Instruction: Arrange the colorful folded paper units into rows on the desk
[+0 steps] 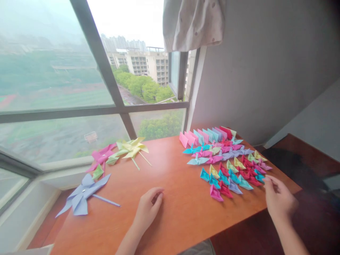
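Observation:
My left hand (150, 207) rests on the wooden table (186, 219) with its fingers curled in, and nothing shows in it. At the right edge, my right hand (281, 196) has its thumb and fingers drawn together beside a teal paper boat (259, 176). Whether those fingertips grip the boat or only lie against it, I cannot tell. Several small folded paper boats in red, blue, yellow and purple stand in rows, with a magenta boat (216, 193) nearest me. Behind them are rows of folded paper cranes (199, 160) and a line of upright folded paper pieces (204, 136).
On the left lie paper pinwheels: a lavender one (82, 193) with a stick, a magenta one (103, 154) and a yellow one (133, 148). A window (156, 107) borders the table's far side. A grey wall (255, 71) rises at the right, with a curtain (195, 24) above.

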A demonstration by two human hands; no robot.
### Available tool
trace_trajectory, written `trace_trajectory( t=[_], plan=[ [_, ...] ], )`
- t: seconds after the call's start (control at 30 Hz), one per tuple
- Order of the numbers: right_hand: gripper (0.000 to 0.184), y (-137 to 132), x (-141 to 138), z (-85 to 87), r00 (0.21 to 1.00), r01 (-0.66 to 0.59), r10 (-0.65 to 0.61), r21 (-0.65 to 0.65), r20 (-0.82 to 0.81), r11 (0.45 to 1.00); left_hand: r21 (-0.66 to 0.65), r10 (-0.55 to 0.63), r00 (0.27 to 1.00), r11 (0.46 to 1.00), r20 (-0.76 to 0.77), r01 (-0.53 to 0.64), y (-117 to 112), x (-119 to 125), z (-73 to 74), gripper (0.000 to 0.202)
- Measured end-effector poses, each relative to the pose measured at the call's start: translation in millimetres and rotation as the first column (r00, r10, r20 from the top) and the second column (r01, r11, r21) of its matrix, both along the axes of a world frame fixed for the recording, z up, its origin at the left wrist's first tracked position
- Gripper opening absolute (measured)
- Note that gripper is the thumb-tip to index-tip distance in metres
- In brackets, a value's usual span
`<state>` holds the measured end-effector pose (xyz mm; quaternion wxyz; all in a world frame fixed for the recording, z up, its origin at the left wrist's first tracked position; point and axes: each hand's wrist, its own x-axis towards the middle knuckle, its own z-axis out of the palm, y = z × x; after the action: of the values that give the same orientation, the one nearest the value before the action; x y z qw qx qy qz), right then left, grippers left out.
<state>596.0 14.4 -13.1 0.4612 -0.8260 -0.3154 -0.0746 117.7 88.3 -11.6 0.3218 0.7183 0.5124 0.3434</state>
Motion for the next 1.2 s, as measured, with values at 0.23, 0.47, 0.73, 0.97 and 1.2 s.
trace_trajectory(
  t=[0.23, 0.47, 0.73, 0.97, 1.2],
  plan=[
    [0.032, 18, -166, 15.7, 0.759, -0.649, 0.649, 0.027, -0.052, 0.761, -0.037, 0.046, 0.996, 0.998, 0.071, -0.044, 1, -2, 7.9, 0.024],
    [0.026, 22, -262, -9.6, 0.414, -0.907, 0.904, 0.036, -0.104, 0.42, 0.085, 0.358, 0.895, 0.933, -0.264, -0.349, 39, -81, 35.7, 0.032],
    [0.025, 20, -266, -23.7, 0.42, -0.907, 0.905, -0.007, -0.072, 0.421, 0.216, 0.604, 0.526, 0.754, -0.598, -0.62, 66, -185, 71.4, 0.036],
    [0.026, 22, -267, -23.0, 0.412, -0.911, 0.909, -0.007, -0.067, 0.412, 0.19, 0.522, 0.465, 0.785, -0.715, -0.589, 76, -195, 67.2, 0.035],
    [0.027, 21, -267, -22.2, 0.411, -0.912, 0.909, -0.025, -0.065, 0.41, 0.191, 0.496, 0.463, 0.806, -0.734, -0.56, 79, -187, 64.7, 0.026]
  ],
)
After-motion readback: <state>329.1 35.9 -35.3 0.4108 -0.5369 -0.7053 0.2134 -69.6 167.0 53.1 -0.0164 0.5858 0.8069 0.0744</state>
